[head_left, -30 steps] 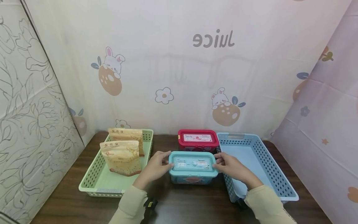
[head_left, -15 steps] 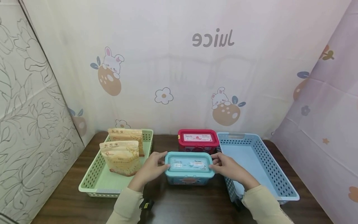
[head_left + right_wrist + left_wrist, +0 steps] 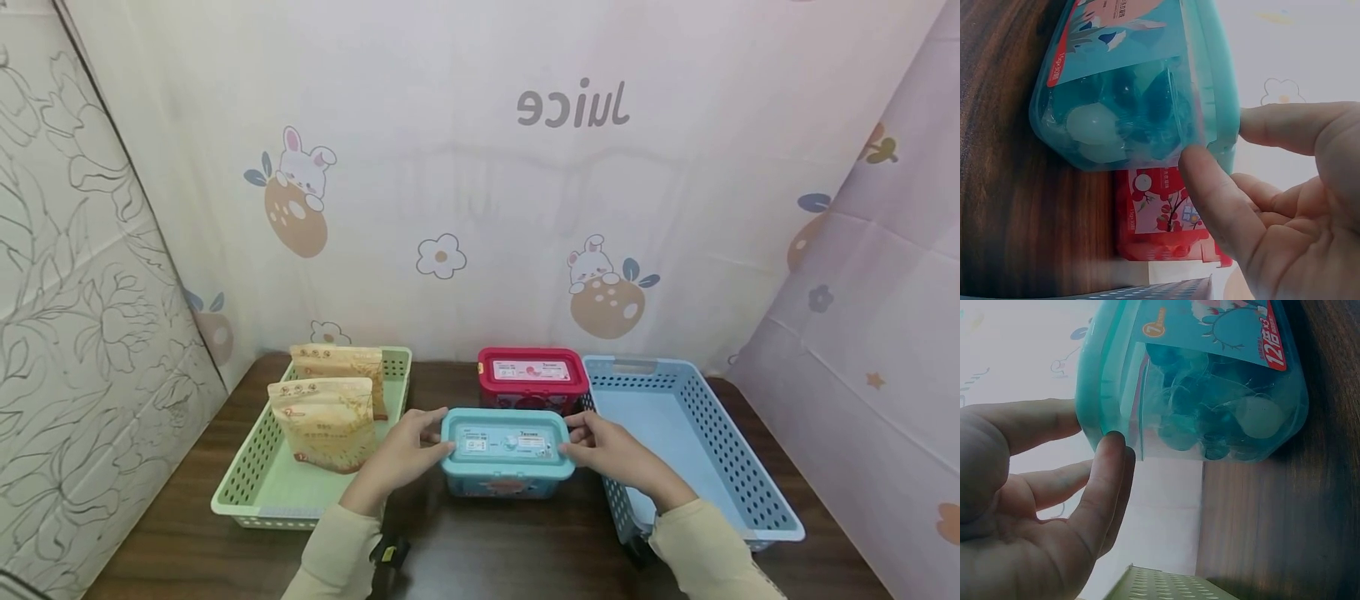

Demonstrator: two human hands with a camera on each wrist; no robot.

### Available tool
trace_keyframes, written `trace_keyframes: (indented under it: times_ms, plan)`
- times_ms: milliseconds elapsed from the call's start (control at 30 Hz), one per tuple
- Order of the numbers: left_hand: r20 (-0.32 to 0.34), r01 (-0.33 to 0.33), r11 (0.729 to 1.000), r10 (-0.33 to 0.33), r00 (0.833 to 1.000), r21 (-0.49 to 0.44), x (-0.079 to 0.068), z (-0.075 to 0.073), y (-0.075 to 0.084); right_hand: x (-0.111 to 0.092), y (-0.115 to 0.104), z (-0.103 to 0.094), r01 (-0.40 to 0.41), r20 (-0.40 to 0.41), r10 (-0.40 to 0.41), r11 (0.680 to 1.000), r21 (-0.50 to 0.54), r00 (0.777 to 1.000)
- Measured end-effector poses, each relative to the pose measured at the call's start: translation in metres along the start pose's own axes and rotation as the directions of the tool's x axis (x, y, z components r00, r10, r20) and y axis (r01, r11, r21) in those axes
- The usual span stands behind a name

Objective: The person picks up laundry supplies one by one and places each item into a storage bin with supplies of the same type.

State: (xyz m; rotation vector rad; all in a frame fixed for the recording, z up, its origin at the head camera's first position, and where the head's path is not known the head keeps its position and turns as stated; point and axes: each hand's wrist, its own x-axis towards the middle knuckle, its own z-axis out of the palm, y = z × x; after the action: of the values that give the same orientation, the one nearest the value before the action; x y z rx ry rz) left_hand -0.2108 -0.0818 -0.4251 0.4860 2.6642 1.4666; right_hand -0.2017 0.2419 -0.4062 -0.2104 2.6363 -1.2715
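A teal-lidded tub of laundry pods (image 3: 507,452) sits at the middle of the table, with blue and white pods showing through its clear wall. My left hand (image 3: 407,451) grips the left end of its lid between thumb and fingers, with a fingertip (image 3: 1110,444) just under the lid's rim. At the opposite end my right hand (image 3: 611,450) holds the lid in the same way, a fingertip (image 3: 1194,159) against the wall below the rim. Behind it stands a red tub of laundry pods (image 3: 533,375), its lower front partly hidden by the teal one.
On the left, a green basket (image 3: 247,475) holds two upright beige pouches (image 3: 330,425). A blue basket (image 3: 738,450) stands at the right, beside my right forearm. Patterned curtains (image 3: 465,183) enclose the dark wooden table (image 3: 480,550) at the back and sides.
Both hands have shifted the teal tub a little to the left and slightly nearer to me. During the last half second it has hardly moved. The baskets and red tub have stayed put.
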Motion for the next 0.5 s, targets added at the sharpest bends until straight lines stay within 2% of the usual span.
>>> trace_keyframes:
  times_ms: [333,500]
  plan:
    - [0.004,0.017,1.0,-0.017,1.0,-0.01,-0.0021,-0.0016,0.0006,0.0023,0.0012,0.001,-0.006,0.004,0.006,1.0,0.006,1.0]
    - [0.017,0.054,0.996,-0.053,0.998,-0.069,-0.003,-0.0003,-0.0024,0.0012,0.0022,-0.0006,-0.006,0.003,0.006,1.0,0.006,1.0]
